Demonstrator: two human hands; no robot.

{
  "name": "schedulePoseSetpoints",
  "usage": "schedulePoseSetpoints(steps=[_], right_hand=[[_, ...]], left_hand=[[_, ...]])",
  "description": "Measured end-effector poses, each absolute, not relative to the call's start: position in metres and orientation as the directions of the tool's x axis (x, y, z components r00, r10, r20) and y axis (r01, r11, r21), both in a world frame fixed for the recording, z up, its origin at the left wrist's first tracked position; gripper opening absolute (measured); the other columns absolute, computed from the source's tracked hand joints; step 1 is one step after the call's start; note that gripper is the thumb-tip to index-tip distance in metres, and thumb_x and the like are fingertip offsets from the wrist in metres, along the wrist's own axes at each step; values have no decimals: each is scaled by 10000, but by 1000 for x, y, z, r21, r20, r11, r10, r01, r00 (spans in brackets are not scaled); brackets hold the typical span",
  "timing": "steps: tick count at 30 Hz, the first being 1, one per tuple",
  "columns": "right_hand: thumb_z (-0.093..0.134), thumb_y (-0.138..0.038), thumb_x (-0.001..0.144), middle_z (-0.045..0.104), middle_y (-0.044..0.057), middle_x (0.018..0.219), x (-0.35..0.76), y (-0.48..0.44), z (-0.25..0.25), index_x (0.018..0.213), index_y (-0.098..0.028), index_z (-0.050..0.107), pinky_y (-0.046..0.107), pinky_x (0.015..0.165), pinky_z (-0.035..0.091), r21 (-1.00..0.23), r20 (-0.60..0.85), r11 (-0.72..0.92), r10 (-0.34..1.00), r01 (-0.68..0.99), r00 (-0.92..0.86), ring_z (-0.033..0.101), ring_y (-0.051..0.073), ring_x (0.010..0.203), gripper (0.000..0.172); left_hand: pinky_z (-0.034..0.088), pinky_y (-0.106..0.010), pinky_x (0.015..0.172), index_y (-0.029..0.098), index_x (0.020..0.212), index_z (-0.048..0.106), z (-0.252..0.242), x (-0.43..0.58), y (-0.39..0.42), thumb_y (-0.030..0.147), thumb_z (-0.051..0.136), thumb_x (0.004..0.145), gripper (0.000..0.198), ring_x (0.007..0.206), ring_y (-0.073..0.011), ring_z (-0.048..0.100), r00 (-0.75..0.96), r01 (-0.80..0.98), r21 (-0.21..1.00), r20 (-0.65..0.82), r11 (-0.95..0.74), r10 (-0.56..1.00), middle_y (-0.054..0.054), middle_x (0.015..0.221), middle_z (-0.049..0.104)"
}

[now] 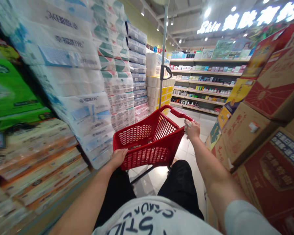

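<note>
A red plastic shopping cart with perforated sides stands in front of my legs, turned at an angle. My left hand is closed over the cart's near left rim. At the right end of the cart, beside its red push handle, my right hand is closed around a crumpled whitish cloth or tissue. That hand touches or nearly touches the cart's corner; its exact contact is hidden. Through the holes, no goods show in the basket.
Tall stacks of wrapped tissue packs line the left side. Cardboard cartons are piled on the right. A grey metal pole with a black loop handle rises behind the cart. Farther back are shelves of small boxes.
</note>
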State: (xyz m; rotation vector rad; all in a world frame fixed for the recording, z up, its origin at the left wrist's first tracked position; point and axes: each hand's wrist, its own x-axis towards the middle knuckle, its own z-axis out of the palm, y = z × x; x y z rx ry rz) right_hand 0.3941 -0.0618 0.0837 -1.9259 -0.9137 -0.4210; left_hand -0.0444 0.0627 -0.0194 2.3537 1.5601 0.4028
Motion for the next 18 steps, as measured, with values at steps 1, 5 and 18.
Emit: schedulePoseSetpoints(steps=[1,5,18], right_hand=[[517,-273,829,534,92,1047,396,-62,85,965,-158,669,309,753,452,-578,588,-331,465,746,662,536,159,787,234],[581,-252,821,545,110,1077,383,-60,85,910,-173,667,316,722,439,-503,558,-396,530,768,639,548,186,831,146],[587,-239,857,573,92,1066,233,-47,32,945,-175,624,281,767,450,-202,457,-151,859,968,229,551,183,890,115]], left_hand=[[346,-389,1043,267,1080,677,-21,-44,62,400,271,967,442,1216,-247,504,357,853,377,82,-361,930,-38,1250,648],[292,-453,1066,275,1011,685,-23,-40,59,376,299,960,403,1225,-264,476,339,866,343,132,-364,931,-40,1272,635],[219,-541,1102,267,1140,653,-4,-37,39,301,222,978,461,1204,-262,532,381,912,139,62,-386,922,-59,1270,647]])
